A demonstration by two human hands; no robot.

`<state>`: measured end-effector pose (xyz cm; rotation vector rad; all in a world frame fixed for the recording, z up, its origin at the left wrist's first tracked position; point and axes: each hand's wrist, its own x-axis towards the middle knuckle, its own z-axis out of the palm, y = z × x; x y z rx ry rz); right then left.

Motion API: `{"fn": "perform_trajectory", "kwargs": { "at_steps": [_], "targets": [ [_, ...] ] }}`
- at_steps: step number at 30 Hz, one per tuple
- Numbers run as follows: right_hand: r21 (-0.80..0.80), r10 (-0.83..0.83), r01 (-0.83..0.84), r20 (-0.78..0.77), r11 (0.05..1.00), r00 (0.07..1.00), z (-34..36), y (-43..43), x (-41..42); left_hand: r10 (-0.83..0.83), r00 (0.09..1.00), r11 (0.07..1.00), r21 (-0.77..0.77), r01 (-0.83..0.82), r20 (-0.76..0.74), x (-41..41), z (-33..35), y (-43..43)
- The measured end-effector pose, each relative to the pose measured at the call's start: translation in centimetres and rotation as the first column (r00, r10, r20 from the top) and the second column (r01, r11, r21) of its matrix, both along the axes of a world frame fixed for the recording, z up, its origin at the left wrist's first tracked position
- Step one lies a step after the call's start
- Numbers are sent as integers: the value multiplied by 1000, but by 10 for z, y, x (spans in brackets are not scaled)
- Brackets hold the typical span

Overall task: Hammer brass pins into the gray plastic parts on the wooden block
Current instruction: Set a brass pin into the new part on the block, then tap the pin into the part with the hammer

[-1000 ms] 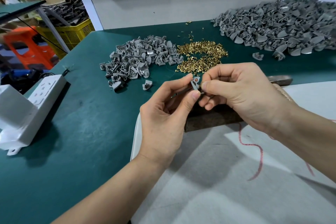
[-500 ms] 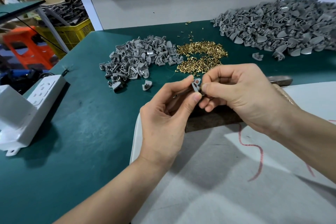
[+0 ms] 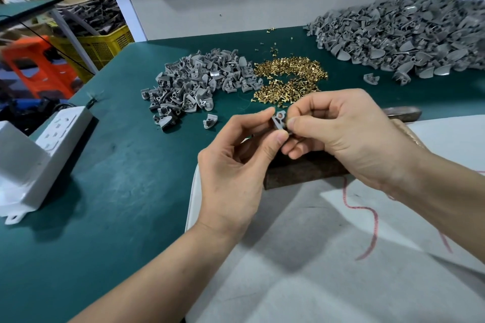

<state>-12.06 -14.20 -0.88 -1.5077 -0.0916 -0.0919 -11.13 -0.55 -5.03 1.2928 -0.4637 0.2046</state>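
Observation:
My left hand (image 3: 236,165) pinches a small gray plastic part (image 3: 278,120) between thumb and forefinger, held above the dark wooden block (image 3: 304,169). My right hand (image 3: 349,134) meets it from the right, fingertips pinched at the part's edge; whether a pin sits between them is hidden. A heap of brass pins (image 3: 291,78) lies behind the hands. Left of it is a pile of gray parts (image 3: 194,86), and a bigger gray pile (image 3: 409,39) fills the back right. A hammer head (image 3: 401,113) pokes out behind my right wrist.
A white power strip on a bracket (image 3: 39,155) stands at the table's left edge. A gray cloth with red marks (image 3: 341,244) covers the near right of the green table (image 3: 118,191). A single gray part (image 3: 210,121) lies loose. A yellow crate (image 3: 102,47) and orange stool (image 3: 39,65) are beyond the table.
Both hands stay together over the block. The gray part has been turned slightly between the fingertips, with its round hole now facing up.

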Motion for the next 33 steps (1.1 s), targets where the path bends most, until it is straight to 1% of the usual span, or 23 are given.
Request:
{"fn": "perform_trajectory", "kwargs": {
  "at_steps": [4,8,18,24,26,28,29,30,31,32,33],
  "targets": [
    [44,35,-33,-38,998,999,4,-2,0,26,1000,999,31,-26,11,-1,1,0],
    [76,37,-33,-43,997,998,6,-2,0,28,999,999,46,-29,23,-2,2,1],
    [8,56,-56,-20,998,998,5,-4,0,17,999,999,34,-18,47,-1,1,1],
    [19,80,-80,-5,997,997,2,-7,1,17,998,998,67,-22,67,-2,0,3],
    [-26,85,-85,10,996,996,3,-6,0,14,997,995,97,-22,76,-1,-1,3],
    [-169,80,-71,42,983,996,8,-8,-1,0,999,994,109,-5,53,0,-3,3],
    [-285,63,-41,69,958,996,11,-13,-1,-10,999,994,107,6,37,1,-4,4],
    [-420,25,19,99,907,995,18,-21,-2,-24,1000,995,102,21,20,1,-5,4],
    [-565,-31,96,123,820,992,25,-32,-1,-33,999,995,97,33,0,2,-6,4],
    [-707,-104,165,129,687,986,31,-46,-1,-36,999,994,98,37,-19,3,-7,5],
    [-838,-193,190,103,512,976,37,-62,-4,-39,999,993,108,42,-34,2,-6,4]
  ]
}}
